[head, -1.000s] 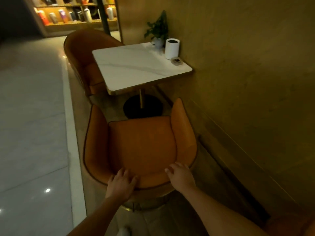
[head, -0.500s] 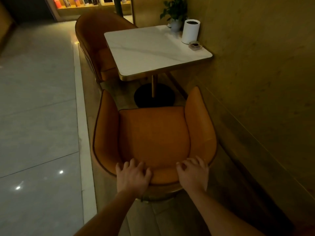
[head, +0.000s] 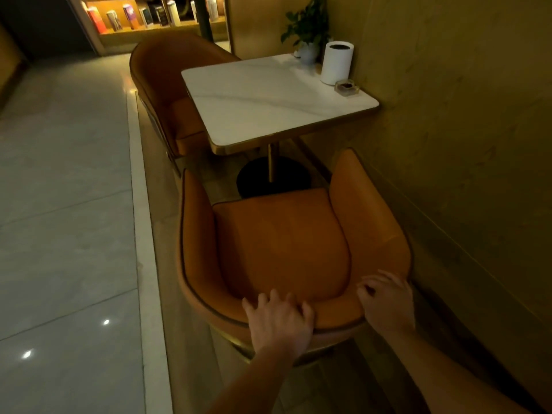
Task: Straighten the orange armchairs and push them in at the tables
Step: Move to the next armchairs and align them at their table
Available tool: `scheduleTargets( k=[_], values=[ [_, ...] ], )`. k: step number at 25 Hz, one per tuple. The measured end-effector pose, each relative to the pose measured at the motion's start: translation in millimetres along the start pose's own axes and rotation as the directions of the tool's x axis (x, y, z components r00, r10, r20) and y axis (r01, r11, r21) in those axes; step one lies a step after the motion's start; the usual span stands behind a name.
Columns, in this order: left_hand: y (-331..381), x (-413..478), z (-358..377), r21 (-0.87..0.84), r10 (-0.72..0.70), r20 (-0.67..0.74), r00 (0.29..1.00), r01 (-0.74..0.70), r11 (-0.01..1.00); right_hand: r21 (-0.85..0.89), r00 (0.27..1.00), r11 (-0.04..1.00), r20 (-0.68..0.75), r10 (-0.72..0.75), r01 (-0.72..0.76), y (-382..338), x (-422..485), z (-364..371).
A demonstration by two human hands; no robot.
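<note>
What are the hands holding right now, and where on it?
Both the left hand and the right hand grip the near orange armchair by the top rim of its backrest, fingers curled over the edge.

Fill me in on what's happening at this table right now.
A person stands behind the near orange armchair with both hands on the top of its backrest: the left hand near the middle, the right hand toward the wall side. The chair faces the white marble table, but its seat is not yet tucked under; the table's black base shows between them. A second orange armchair sits on the table's far left side.
</note>
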State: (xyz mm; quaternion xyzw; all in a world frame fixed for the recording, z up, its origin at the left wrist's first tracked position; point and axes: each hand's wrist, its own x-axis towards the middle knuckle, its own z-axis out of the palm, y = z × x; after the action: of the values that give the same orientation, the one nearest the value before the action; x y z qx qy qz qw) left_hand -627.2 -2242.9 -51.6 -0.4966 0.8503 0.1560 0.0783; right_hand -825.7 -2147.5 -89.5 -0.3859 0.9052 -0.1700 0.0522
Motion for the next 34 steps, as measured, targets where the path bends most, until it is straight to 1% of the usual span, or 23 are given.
scheduleTargets(
  k=[4, 8, 10, 12, 14, 15, 16, 18, 20, 22, 24, 28, 31, 34],
  values=[
    [30.2, 20.1, -1.2, -0.025, 0.004, -0.013, 1.0, -0.004, 1.0, 0.014, 0.999, 0.999, 0.022, -0.04, 0.04, 23.6, 35.7, -5.7],
    [46.6, 35.0, 0.7, -0.073, 0.017, -0.061, 0.998, -0.021, 0.997, 0.016, 0.994, 1.0, 0.102, -0.026, 0.025, 34.8, 61.0, -13.6],
    [55.7, 44.5, 0.6, -0.094, 0.021, -0.065, 0.998, -0.028, 0.995, 0.024, 0.995, 0.999, 0.096, -0.024, 0.022, 37.7, 76.3, -17.3],
    [61.6, 54.2, -1.8, -0.107, 0.048, -0.025, 0.999, -0.05, 0.993, 0.057, 0.996, 0.998, 0.081, -0.033, 0.028, 38.7, 87.6, -20.0],
    [53.4, 61.4, -2.3, -0.08, 0.128, 0.035, 0.991, -0.125, 0.989, 0.073, 0.995, 0.997, 0.085, -0.042, 0.036, 39.7, 94.1, -22.2],
    [43.3, 62.8, -2.0, -0.061, 0.166, 0.044, 0.985, -0.163, 0.985, 0.077, 0.995, 0.996, 0.089, -0.047, 0.04, 40.8, 95.9, -22.8],
    [31.2, 63.1, -1.8, -0.046, 0.183, 0.026, 0.983, -0.182, 0.982, 0.077, 0.994, 0.996, 0.095, -0.046, 0.039, 41.9, 96.7, -22.8],
    [10.8, 63.8, -0.5, -0.015, 0.167, -0.039, 0.985, -0.167, 0.986, 0.067, 0.995, 0.997, 0.094, -0.041, 0.034, 43.5, 96.8, -21.5],
    [6.1, 64.3, 0.3, -0.005, 0.157, -0.086, 0.984, -0.158, 0.987, 0.087, 0.996, 0.995, 0.067, -0.058, 0.052, 47.1, 98.4, -18.4],
    [13.5, 66.7, 0.6, -0.014, 0.159, -0.118, 0.98, -0.162, 0.987, 0.089, 0.996, 0.993, 0.035, -0.087, 0.084, 51.9, 102.5, -16.1],
    [23.6, 73.3, 0.8, -0.034, 0.164, -0.134, 0.977, -0.17, 0.985, 0.075, 0.994, 0.993, 0.051, -0.098, 0.094, 60.3, 115.8, -16.5],
    [52.2, 95.6, -0.5, -0.055, 0.163, -0.146, 0.976, -0.172, 0.984, 0.123, 0.995, 0.991, 0.079, -0.068, 0.058, 84.8, 159.9, -19.4],
    [68.8, 110.7, 2.1, -0.042, 0.181, -0.137, 0.974, -0.189, 0.981, 0.125, 0.993, 0.99, 0.09, -0.077, 0.066, 96.7, 183.1, -20.7],
    [77.9, 121.7, 1.9, -0.036, 0.189, -0.157, 0.969, -0.197, 0.98, 0.142, 0.994, 0.988, 0.08, -0.073, 0.061, 101.7, 197.0, -23.4]
  ],
)
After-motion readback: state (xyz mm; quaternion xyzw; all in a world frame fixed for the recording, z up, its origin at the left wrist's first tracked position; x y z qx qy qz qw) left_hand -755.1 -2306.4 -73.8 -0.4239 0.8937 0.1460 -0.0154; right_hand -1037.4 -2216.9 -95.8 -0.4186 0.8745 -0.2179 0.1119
